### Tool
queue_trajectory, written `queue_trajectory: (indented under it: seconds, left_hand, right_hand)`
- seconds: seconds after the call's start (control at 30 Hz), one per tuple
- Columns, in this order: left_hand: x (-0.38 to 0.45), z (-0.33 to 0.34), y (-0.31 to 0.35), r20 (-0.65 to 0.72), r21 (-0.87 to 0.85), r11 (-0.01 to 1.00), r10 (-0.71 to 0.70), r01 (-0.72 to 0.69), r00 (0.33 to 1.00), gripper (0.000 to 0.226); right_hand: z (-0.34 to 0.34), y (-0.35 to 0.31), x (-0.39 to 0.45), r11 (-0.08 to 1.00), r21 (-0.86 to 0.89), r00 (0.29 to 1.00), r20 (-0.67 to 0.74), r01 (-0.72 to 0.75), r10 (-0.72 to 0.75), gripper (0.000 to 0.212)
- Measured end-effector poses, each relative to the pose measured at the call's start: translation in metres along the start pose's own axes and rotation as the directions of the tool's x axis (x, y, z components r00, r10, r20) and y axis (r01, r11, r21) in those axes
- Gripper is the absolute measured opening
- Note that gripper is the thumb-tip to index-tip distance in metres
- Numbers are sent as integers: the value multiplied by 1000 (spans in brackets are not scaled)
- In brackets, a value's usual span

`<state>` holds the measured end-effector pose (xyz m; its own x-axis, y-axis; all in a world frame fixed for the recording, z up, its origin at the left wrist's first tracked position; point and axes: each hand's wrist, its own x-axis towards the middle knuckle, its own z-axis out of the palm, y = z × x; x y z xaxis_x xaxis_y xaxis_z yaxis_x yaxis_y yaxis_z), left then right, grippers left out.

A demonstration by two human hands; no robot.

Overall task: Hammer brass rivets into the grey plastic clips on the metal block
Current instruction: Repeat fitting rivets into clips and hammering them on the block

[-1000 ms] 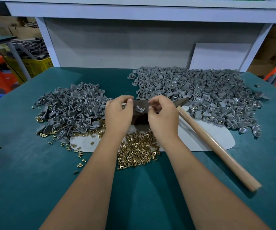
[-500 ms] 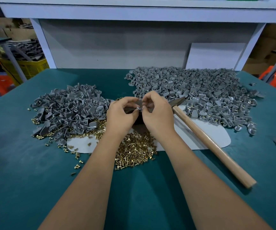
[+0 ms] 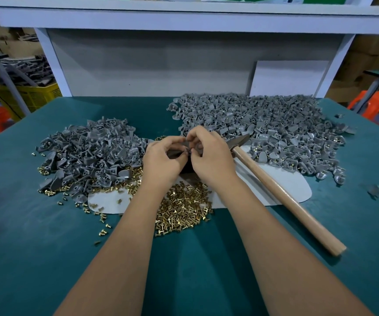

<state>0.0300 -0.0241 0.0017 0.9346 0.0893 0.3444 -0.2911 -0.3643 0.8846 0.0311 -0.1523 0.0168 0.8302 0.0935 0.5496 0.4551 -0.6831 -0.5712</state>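
Note:
My left hand (image 3: 161, 160) and my right hand (image 3: 211, 156) meet fingertip to fingertip over the dark metal block (image 3: 177, 153), which they mostly hide. Between the fingertips they pinch a small grey plastic clip (image 3: 188, 149); it is nearly covered, and a rivet in it cannot be made out. A heap of brass rivets (image 3: 184, 206) lies just in front of the block. The hammer (image 3: 282, 192) with a wooden handle lies untouched to the right, its head beside my right hand.
A pile of grey clips (image 3: 92, 156) lies left, a larger pile (image 3: 263, 128) at the back right. A white mat (image 3: 293, 185) lies under the work area on the green table (image 3: 47, 247). A white shelf frame (image 3: 53, 65) stands behind.
Both hands have drawn closer together over the block, from apart at its two ends to fingertips touching around the clip. The hammer has not moved.

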Motion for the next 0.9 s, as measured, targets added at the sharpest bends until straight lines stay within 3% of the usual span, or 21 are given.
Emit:
queue_trajectory:
  seconds: [0.4, 0.67, 0.73, 0.8, 0.9]
  left_hand:
    - [-3, 1, 2, 3, -15, 1000, 13, -13, 1000, 32]
    - [1, 5, -4, 1, 40, 999, -3, 3, 1000, 31]
    - [1, 7, -3, -28, 63, 998, -11, 13, 1000, 30]
    - [-1, 9, -1, -53, 73, 997, -32, 36, 998, 31]
    - [-2, 12, 1, -77, 83, 995, -46, 53, 996, 28]
  right_hand:
    - [-8, -6, 11, 995, -93, 989, 143, 42, -29, 32]
    - [-1, 0, -3, 999, -44, 998, 55, -14, 17, 36]
    - [-1, 5, -7, 996, -20, 991, -108, -82, 79, 36]
    - [0, 8, -11, 970, 4, 941, -241, -242, 236, 34]
    - [4, 10, -13, 882, 106, 871, -140, -460, 471, 31]
